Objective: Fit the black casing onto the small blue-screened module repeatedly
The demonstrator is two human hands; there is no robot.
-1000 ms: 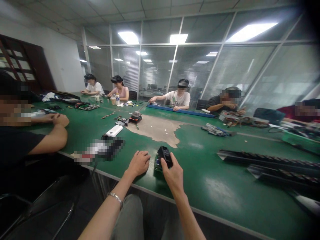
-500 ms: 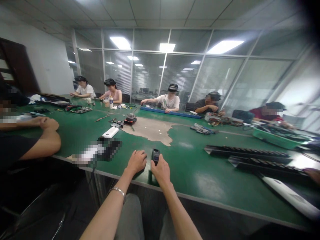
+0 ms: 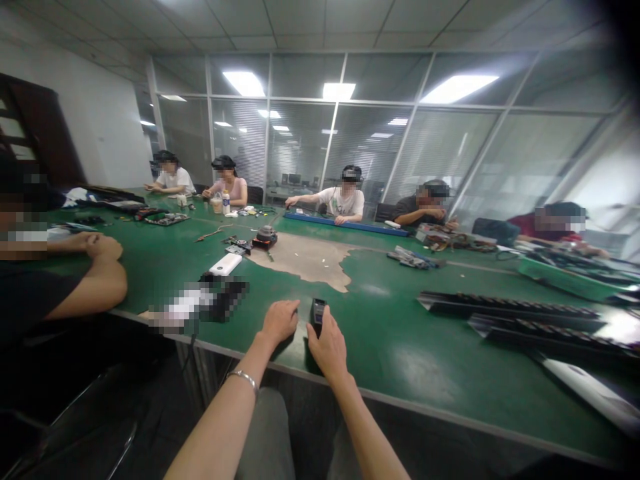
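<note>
My right hand point(image 3: 327, 343) is wrapped round a small black boxy device point(image 3: 318, 311) near the table's front edge. The device has a lighter panel on its upper face; its lower part is hidden by my fingers and thumb. To the left, my left hand point(image 3: 281, 321) rests on the green table point(image 3: 380, 333) with its fingers together and curled. Whatever lies under that palm, if anything, is hidden. A short gap of bare tabletop separates my left fingertips from the device.
Black metal strips point(image 3: 510, 305) and a long white part point(image 3: 590, 393) lie to the right. A white object point(image 3: 225, 265) and a round motor-like part point(image 3: 265, 236) sit left of a brown torn sheet point(image 3: 310, 257). Several people work around the table; one person's arm point(image 3: 100, 280) rests at left.
The whole view has shifted slightly to the right. My hands and the black device stay in nearly the same place on the table.
</note>
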